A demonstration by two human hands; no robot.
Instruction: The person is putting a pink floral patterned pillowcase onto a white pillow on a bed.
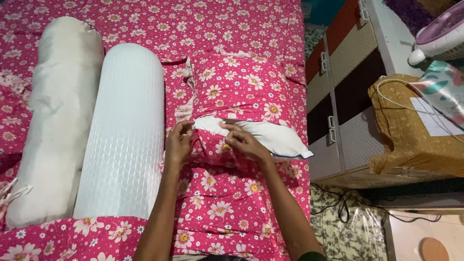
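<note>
A pillow (251, 133) lies on the bed (227, 203), near its right edge, partly inside a pink floral pillowcase (237, 84). The pillow's long axis runs away from the person, slightly tilted; the covered end points to the far side of the bed, while the bare white end points toward the person and slants to the right, its corner reaching the bed's right edge.

The left hand (178, 142) pinches the pillowcase's open edge at the left side of the white end, fingers closed on the fabric. The right hand (244, 141) grips the same edge just beside it, fingers bent and closed on the cloth, resting on the white pillow surface. The two hands are near each other, not touching.

To the left lie two bolsters, lengthwise and side by side: a white quilted bolster (123, 130) and a cream bolster (58, 116). A drawer unit (338, 96) stands right of the bed.
</note>
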